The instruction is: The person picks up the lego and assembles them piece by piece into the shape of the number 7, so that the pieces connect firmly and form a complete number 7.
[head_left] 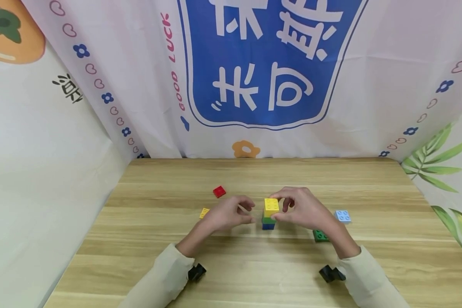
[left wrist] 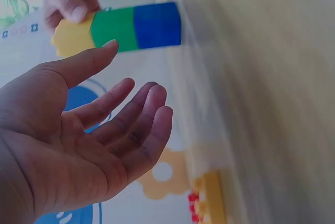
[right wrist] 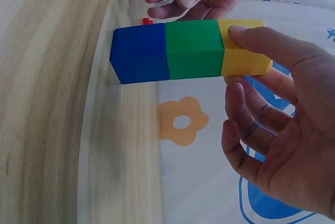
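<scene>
A tower of three bricks stands upright near the middle of the table, blue brick (right wrist: 140, 54) at the bottom, green brick (right wrist: 194, 49) between, yellow brick (head_left: 271, 206) on top. Thumb and index finger of my right hand (head_left: 304, 207) pinch the yellow brick from the right, its other fingers loosely bent. Just left of the tower is my left hand (head_left: 229, 211), apart from it; the left wrist view shows its palm with nothing in it and fingers slightly bent. Whether the blue brick touches the tabletop is hard to tell.
A red brick (head_left: 219, 191) lies at the back left, and an orange-yellow brick (head_left: 204, 213) is partly behind my left hand. Right of the tower are a light blue brick (head_left: 343, 216) and a dark green brick (head_left: 321, 236), partly covered by my forearm. A printed cloth (head_left: 158, 128) hangs behind the table.
</scene>
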The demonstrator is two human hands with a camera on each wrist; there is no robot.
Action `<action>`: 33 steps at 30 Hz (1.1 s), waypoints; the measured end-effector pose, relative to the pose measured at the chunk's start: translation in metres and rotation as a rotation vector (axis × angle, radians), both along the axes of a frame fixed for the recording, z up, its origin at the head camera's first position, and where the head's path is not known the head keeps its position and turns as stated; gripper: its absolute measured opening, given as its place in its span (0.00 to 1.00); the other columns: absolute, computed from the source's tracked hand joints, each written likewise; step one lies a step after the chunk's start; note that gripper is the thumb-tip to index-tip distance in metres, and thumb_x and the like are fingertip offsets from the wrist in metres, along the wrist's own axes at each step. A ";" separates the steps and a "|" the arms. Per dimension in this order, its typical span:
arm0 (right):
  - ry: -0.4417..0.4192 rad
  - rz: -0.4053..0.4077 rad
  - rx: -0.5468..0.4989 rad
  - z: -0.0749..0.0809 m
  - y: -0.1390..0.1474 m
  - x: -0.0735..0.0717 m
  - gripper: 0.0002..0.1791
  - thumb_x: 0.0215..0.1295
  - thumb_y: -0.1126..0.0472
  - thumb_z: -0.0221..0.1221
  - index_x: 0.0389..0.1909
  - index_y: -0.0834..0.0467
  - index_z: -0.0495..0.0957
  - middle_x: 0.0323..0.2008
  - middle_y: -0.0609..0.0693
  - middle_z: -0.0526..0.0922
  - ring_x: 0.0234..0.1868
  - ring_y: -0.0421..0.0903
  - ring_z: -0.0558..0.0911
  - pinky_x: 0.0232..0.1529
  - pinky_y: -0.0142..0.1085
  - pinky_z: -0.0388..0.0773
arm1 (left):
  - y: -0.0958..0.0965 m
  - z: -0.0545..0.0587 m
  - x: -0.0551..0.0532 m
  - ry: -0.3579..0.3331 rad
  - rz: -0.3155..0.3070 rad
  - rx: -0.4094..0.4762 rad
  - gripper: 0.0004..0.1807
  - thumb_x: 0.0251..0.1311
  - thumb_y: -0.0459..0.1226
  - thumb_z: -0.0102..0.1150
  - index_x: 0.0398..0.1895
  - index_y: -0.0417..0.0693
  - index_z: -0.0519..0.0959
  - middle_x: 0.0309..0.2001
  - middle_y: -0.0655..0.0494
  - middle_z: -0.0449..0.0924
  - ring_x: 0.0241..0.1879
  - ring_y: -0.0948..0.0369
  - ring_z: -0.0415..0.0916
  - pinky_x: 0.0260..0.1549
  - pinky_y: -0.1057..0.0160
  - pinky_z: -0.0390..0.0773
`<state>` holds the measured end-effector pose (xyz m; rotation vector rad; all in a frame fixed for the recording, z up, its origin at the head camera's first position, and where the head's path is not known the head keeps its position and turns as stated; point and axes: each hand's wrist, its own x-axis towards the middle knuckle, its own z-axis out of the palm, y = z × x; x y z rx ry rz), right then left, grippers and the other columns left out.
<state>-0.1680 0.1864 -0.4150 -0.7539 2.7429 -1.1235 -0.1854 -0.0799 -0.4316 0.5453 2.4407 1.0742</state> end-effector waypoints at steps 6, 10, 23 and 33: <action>0.020 -0.006 0.033 0.000 0.001 0.001 0.27 0.58 0.50 0.81 0.57 0.55 0.88 0.43 0.45 0.90 0.38 0.42 0.84 0.42 0.42 0.87 | -0.023 0.003 -0.003 0.064 0.007 0.032 0.22 0.65 0.37 0.76 0.61 0.41 0.84 0.56 0.44 0.87 0.47 0.57 0.86 0.51 0.57 0.89; 0.021 -0.014 0.045 0.001 0.001 0.001 0.30 0.57 0.48 0.81 0.58 0.56 0.87 0.46 0.45 0.90 0.40 0.44 0.84 0.44 0.40 0.86 | -0.042 0.002 -0.003 0.056 0.004 0.048 0.22 0.66 0.36 0.75 0.60 0.39 0.84 0.57 0.42 0.86 0.51 0.53 0.86 0.52 0.55 0.89; 0.004 -0.023 0.048 -0.001 0.003 0.001 0.27 0.59 0.47 0.79 0.57 0.55 0.88 0.45 0.44 0.90 0.43 0.43 0.85 0.46 0.40 0.86 | -0.093 -0.009 -0.011 0.201 -0.091 -0.010 0.22 0.64 0.33 0.76 0.60 0.36 0.85 0.59 0.41 0.87 0.56 0.45 0.86 0.59 0.43 0.86; -0.023 -0.037 0.037 -0.002 0.005 0.001 0.26 0.61 0.46 0.78 0.56 0.54 0.88 0.46 0.44 0.90 0.46 0.46 0.86 0.49 0.48 0.88 | -0.111 -0.009 -0.015 0.200 -0.045 -0.081 0.23 0.62 0.32 0.77 0.61 0.40 0.85 0.60 0.44 0.87 0.58 0.46 0.85 0.61 0.43 0.85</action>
